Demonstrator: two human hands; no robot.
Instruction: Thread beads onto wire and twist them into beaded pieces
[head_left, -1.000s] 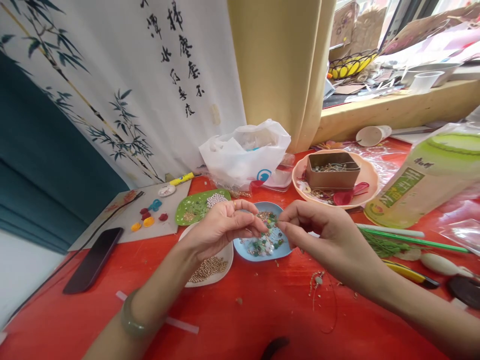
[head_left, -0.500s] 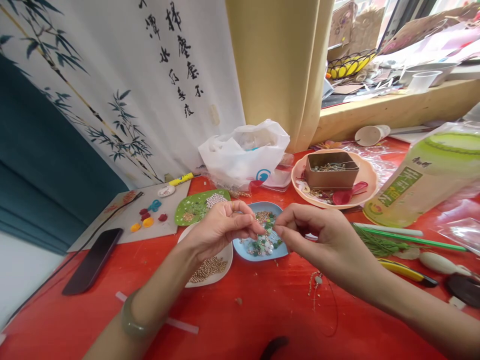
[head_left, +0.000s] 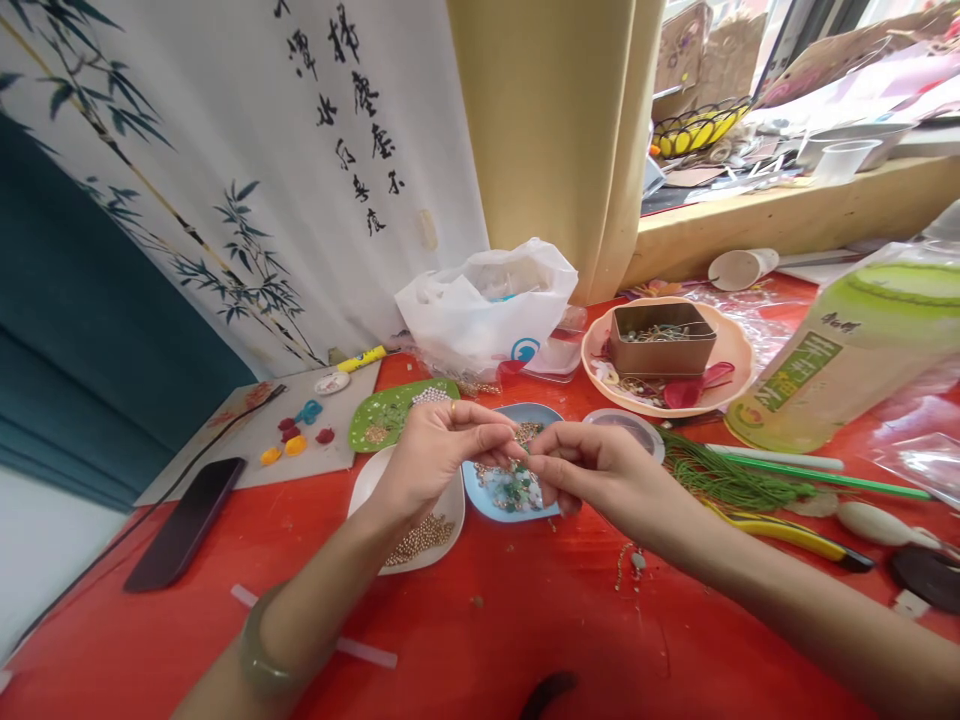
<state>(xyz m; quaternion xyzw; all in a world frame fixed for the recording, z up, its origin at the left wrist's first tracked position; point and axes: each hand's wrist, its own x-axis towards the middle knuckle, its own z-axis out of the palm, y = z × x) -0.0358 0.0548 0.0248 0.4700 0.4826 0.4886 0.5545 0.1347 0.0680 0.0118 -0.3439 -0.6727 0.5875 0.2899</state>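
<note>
My left hand point(head_left: 457, 450) is pinched closed, thumb against fingertips, in front of the bead dishes. Opposite it, my right hand point(head_left: 596, 465) is also in a pinch, with its fingertips meeting those of the left. What lies between the fingertips is too small to make out. Below them, a blue plate point(head_left: 478, 502) carries green, clear and gold beads, partly hidden by the hands. A white dish point(head_left: 365, 488) of gold beads point(head_left: 421, 540) sits under my left wrist. Behind it lies a green plate point(head_left: 375, 405) with small beads. A short beaded strand point(head_left: 637, 562) rests on the table below my right forearm.
A pink bowl point(head_left: 742, 350) holds a brown tin point(head_left: 664, 355) and a red scoop. To its right stands a large bottle point(head_left: 810, 350). Green cords point(head_left: 727, 475) and yellow-handled pliers point(head_left: 787, 535) lie at right, a phone point(head_left: 184, 525) at left. A white bag point(head_left: 480, 310) stands behind.
My right hand has moved left, closing the gap so its fingertips meet the left hand's. A round clear lid and more of the green cords now show behind the right hand.
</note>
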